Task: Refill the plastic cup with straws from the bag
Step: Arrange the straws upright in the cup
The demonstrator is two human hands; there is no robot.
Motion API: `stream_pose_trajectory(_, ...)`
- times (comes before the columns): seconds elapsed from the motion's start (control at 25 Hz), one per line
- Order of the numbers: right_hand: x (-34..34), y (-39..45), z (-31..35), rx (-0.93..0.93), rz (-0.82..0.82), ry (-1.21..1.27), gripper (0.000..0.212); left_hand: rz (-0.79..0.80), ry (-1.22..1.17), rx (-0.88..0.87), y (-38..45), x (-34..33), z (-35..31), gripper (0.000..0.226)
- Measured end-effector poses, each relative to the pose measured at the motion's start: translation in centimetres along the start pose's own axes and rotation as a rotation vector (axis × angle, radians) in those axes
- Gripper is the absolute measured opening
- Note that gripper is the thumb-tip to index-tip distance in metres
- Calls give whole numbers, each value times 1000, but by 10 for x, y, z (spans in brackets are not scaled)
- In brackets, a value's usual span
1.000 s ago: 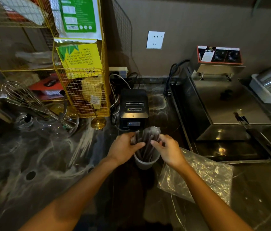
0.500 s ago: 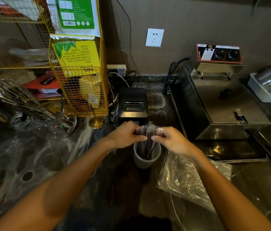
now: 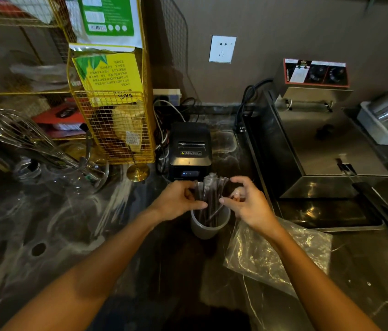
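Observation:
A grey plastic cup point(image 3: 208, 229) stands on the dark marble counter, just in front of me. A bundle of dark, individually wrapped straws point(image 3: 209, 194) stands upright in it, tops above the rim. My left hand point(image 3: 178, 203) presses the bundle from the left, thumb and fingers on the straws. My right hand point(image 3: 248, 203) touches the bundle from the right, its thumb on the straws and its fingers curled above the cup. The clear plastic bag point(image 3: 281, 252) lies flat on the counter to the right of the cup, under my right forearm.
A black receipt printer point(image 3: 190, 149) sits right behind the cup. A steel fryer point(image 3: 319, 144) fills the right side, its handle point(image 3: 376, 201) pointing toward me. A yellow wire rack point(image 3: 114, 111), a whisk point(image 3: 28, 137) and glassware point(image 3: 73, 177) crowd the left.
Both hands have stayed on the straw bundle in the cup. My right hand's fingers have spread and lifted a little from the bundle.

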State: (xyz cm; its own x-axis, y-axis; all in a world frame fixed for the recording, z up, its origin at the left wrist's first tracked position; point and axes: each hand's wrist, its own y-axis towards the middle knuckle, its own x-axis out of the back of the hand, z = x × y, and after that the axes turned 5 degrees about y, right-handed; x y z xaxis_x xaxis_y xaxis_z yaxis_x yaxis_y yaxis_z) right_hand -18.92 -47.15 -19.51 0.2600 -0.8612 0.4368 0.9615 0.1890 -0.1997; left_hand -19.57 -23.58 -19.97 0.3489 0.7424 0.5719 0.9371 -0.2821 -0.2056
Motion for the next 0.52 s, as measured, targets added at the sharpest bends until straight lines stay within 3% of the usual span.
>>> stream_pose_trajectory(0.12, -6, 2, -9, -47, -21, 49, 61, -2, -53, -12, 0, -9, 2, 26)
stream_pose_trajectory(0.24, -11, 10, -8, 52, 52, 78, 3, -2, -62, -17, 4, -14, -2, 26)
stream_pose_trajectory(0.36, -10, 17, -1, 98, 67, 40, 40, -14, -49, -24, 6, -14, -3, 22)
stream_pose_trajectory(0.52, 7, 18, 23, 115, 197, 64, 28, 30, -35, -42, 7, 2, -9, 20)
